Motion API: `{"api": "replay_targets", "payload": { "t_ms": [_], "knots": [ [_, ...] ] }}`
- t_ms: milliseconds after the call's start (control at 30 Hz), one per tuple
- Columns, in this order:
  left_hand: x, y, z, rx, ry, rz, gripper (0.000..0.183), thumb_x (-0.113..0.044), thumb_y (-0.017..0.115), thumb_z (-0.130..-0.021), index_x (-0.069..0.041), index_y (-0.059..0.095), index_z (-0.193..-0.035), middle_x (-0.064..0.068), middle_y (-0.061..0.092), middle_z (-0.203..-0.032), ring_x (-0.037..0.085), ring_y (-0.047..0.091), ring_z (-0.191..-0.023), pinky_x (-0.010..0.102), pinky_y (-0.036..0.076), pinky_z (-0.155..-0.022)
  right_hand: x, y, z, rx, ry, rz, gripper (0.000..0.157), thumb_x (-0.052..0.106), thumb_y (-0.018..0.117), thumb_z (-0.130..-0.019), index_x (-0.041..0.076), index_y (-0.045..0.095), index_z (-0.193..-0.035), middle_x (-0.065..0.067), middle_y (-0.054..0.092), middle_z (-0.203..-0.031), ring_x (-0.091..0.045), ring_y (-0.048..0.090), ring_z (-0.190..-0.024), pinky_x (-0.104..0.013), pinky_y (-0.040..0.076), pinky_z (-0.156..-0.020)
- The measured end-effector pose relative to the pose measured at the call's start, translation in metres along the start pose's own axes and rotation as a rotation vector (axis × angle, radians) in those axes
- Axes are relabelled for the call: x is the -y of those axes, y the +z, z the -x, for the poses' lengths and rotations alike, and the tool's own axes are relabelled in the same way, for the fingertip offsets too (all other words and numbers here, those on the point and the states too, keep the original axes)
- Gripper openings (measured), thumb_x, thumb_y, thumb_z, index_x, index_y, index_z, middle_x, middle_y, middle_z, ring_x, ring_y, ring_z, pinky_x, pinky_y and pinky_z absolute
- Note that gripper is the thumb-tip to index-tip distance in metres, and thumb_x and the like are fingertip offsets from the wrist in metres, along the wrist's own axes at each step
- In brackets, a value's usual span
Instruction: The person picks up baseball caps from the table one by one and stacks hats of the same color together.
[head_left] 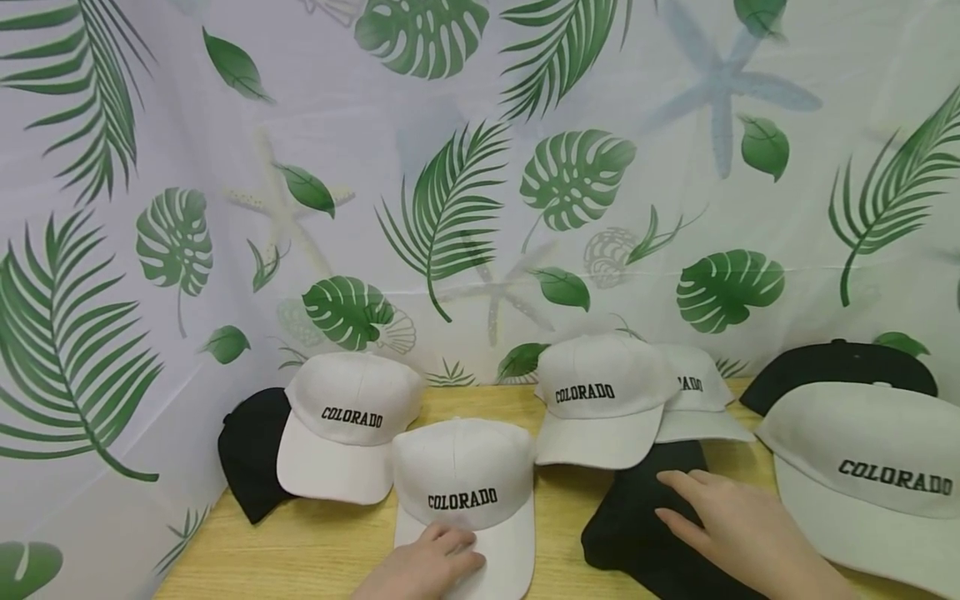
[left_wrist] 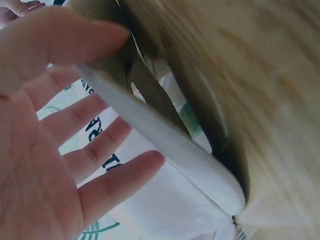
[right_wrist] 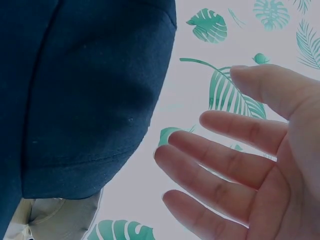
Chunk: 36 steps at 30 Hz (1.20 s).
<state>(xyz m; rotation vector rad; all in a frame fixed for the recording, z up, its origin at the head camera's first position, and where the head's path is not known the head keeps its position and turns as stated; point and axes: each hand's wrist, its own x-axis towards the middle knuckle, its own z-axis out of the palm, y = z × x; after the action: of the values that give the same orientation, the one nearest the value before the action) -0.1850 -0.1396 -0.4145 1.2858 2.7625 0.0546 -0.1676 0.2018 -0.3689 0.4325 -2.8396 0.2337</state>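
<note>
In the head view, my left hand (head_left: 431, 562) is at the brim of the front white cap (head_left: 463, 450), which has COLORADO lettering. The left wrist view shows the cap's brim (left_wrist: 175, 160) between the thumb and the spread fingers, with the thumb on the underside. My right hand (head_left: 738, 521) is beside a black cap (head_left: 637, 517) at the front right, fingers extended and apart. In the right wrist view, that hand (right_wrist: 250, 165) holds nothing, and a gap separates its fingertips from the dark cap (right_wrist: 90, 100).
Another white cap (head_left: 352, 392) overlaps a black cap (head_left: 251, 450) at left. Two white caps (head_left: 600, 383) (head_left: 693, 383) overlap behind the front black one. At far right, a large white cap (head_left: 862, 467) stands before a black cap (head_left: 847, 362). A leaf-print cloth (head_left: 465, 100) hangs behind the wooden table (head_left: 217, 558).
</note>
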Motion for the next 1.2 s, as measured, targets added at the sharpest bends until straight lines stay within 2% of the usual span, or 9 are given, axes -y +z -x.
{"api": "replay_targets", "payload": {
  "t_ms": [200,267,400,500,600,733,867,1033,1200],
  "knots": [
    [0.005,-0.002,0.002,-0.037,0.053,0.012,0.051,-0.052,0.06,-0.075,-0.019,0.057,-0.113,-0.002,0.048,-0.119,0.017,0.041,-0.11,0.027,0.045,-0.077,0.001,0.0,-0.001,0.006,-0.004,0.015,0.035,0.036,0.068,-0.074,0.013,0.063,-0.1,0.003,0.062,-0.08,-0.009,0.055,-0.06,-0.028,0.042,-0.047],
    [0.011,-0.005,0.005,-0.054,0.043,0.106,0.05,-0.049,0.063,-0.074,-0.019,0.057,-0.113,-0.004,0.049,-0.119,0.014,0.042,-0.11,0.027,0.043,-0.081,0.002,0.0,-0.002,0.006,-0.006,0.011,0.035,0.035,0.068,-0.074,0.013,0.063,-0.1,0.003,0.062,-0.08,-0.009,0.055,-0.061,-0.029,0.042,-0.048],
    [0.032,-0.013,0.01,-0.202,0.041,0.332,0.041,-0.034,0.066,-0.078,-0.011,0.057,-0.11,-0.002,0.055,-0.111,0.013,0.049,-0.103,0.029,0.04,-0.086,0.004,-0.001,-0.004,0.017,-0.002,0.009,0.035,0.036,0.067,-0.074,0.013,0.062,-0.101,0.004,0.061,-0.08,-0.008,0.055,-0.062,-0.029,0.044,-0.049],
    [0.053,-0.018,0.011,-0.333,-0.02,0.469,0.03,-0.024,0.062,-0.083,-0.005,0.058,-0.106,0.003,0.06,-0.102,0.017,0.054,-0.095,0.035,0.043,-0.08,0.005,0.0,-0.005,0.022,-0.003,0.025,0.036,0.037,0.067,-0.074,0.014,0.063,-0.101,0.006,0.06,-0.079,-0.007,0.054,-0.061,-0.028,0.043,-0.048],
    [0.071,-0.022,0.009,-0.428,-0.185,0.578,0.023,-0.02,0.059,-0.085,-0.006,0.059,-0.103,0.003,0.061,-0.099,0.021,0.055,-0.093,0.039,0.044,-0.074,0.007,0.001,-0.006,0.029,-0.003,0.039,0.036,0.039,0.067,-0.074,0.015,0.063,-0.101,0.007,0.06,-0.079,-0.007,0.053,-0.059,-0.026,0.04,-0.046],
    [0.088,-0.023,0.001,-0.557,-0.388,0.633,0.017,-0.015,0.057,-0.087,-0.006,0.061,-0.101,0.006,0.059,-0.102,0.025,0.054,-0.098,0.042,0.044,-0.076,0.009,0.003,-0.007,0.073,0.022,0.017,0.037,0.038,0.067,-0.074,0.014,0.062,-0.102,0.005,0.061,-0.081,-0.009,0.055,-0.062,-0.029,0.043,-0.048],
    [0.098,-0.02,-0.01,-0.65,-0.48,0.684,0.021,-0.014,0.053,-0.09,0.0,0.059,-0.104,0.015,0.056,-0.108,0.031,0.05,-0.104,0.046,0.04,-0.085,0.013,0.003,-0.01,0.097,0.041,-0.021,0.037,0.037,0.067,-0.075,0.014,0.062,-0.103,0.002,0.062,-0.086,-0.012,0.058,-0.067,-0.034,0.047,-0.055],
    [0.104,-0.015,-0.027,-0.657,-0.546,0.774,0.029,-0.017,0.044,-0.093,0.005,0.056,-0.108,0.018,0.056,-0.106,0.031,0.05,-0.101,0.044,0.038,-0.086,0.021,-0.001,-0.018,0.086,0.025,-0.107,0.032,0.036,0.066,-0.076,0.016,0.062,-0.102,0.006,0.062,-0.085,-0.009,0.058,-0.07,-0.031,0.047,-0.058],
    [0.106,-0.012,-0.037,-0.618,-0.569,0.929,0.033,-0.018,0.043,-0.094,0.007,0.054,-0.113,0.02,0.052,-0.112,0.03,0.047,-0.105,0.044,0.038,-0.088,0.033,-0.002,-0.031,0.045,-0.051,-0.305,0.025,0.035,0.062,-0.081,0.016,0.063,-0.097,0.014,0.06,-0.079,-0.001,0.056,-0.068,-0.024,0.046,-0.058]
  ]
}}
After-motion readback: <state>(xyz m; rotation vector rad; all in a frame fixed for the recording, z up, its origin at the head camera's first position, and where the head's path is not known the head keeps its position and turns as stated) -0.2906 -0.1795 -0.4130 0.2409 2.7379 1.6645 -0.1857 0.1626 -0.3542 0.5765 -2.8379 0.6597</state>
